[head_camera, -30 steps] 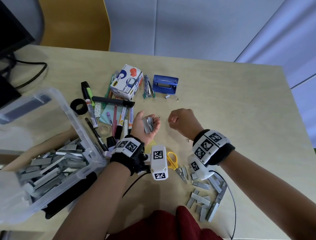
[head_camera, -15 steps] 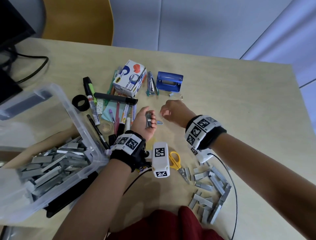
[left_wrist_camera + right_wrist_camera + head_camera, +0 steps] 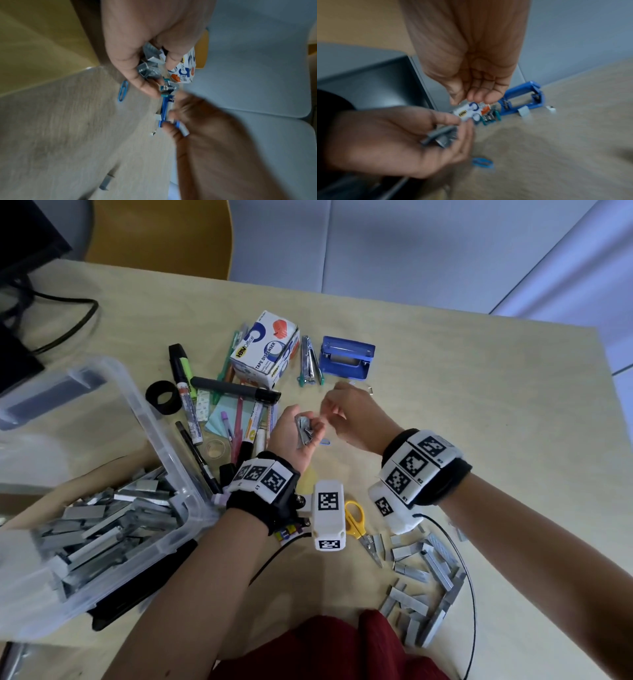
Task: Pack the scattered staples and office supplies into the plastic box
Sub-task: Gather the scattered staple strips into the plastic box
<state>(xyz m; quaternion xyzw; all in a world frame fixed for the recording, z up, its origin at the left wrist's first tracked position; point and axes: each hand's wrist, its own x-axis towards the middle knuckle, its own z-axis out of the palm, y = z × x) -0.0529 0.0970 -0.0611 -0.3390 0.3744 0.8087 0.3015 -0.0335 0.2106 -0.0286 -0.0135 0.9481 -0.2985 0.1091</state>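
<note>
My left hand (image 3: pixel 287 441) is palm up over the table's middle, fingers curled round a small bunch of grey staple strips (image 3: pixel 305 429) (image 3: pixel 150 63) (image 3: pixel 440 136). My right hand (image 3: pixel 349 414) hovers just right of it, fingertips bunched and pointing down (image 3: pixel 476 88); it is blurred, and I cannot make out whether it pinches anything. The clear plastic box (image 3: pixel 164 446) stands tilted at the left, with many staple strips (image 3: pixel 102 525) inside. More staple strips (image 3: pixel 424 577) lie scattered at the near right.
A blue paper clip (image 3: pixel 326 442) lies under the hands. Behind them are a blue hole punch (image 3: pixel 346 357), a tape dispenser carton (image 3: pixel 263 350), markers (image 3: pixel 236 388), a black tape ring (image 3: pixel 163 397) and loose staples (image 3: pixel 370 389). Yellow scissors (image 3: pixel 356 518) lie near my wrists.
My right hand has moved left and forward, up to the left hand's fingertips. The left hand's fingers have curled tighter round the staples.
</note>
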